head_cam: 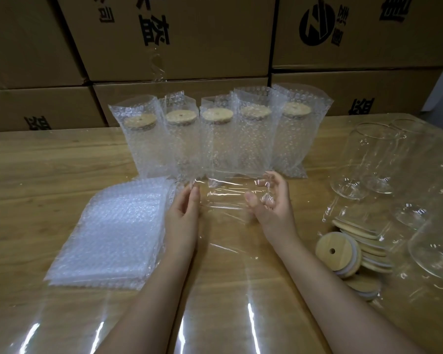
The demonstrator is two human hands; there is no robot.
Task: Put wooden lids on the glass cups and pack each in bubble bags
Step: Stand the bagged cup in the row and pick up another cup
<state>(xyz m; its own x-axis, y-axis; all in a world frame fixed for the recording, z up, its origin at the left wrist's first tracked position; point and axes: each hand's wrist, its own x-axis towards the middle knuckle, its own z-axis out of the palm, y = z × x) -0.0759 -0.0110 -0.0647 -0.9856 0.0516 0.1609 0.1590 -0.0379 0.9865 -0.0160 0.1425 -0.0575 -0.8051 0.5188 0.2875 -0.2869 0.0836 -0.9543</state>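
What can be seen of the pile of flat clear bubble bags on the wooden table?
The pile of flat clear bubble bags lies on the wooden table, left of the left hand. The empty bags are stacked loosely, edges slightly fanned, bubbled plastic looking whitish. Whether the hand touches its right edge cannot be told.

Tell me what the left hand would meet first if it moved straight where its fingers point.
The left hand would probably meet the row of bagged cups; depth is unclear.
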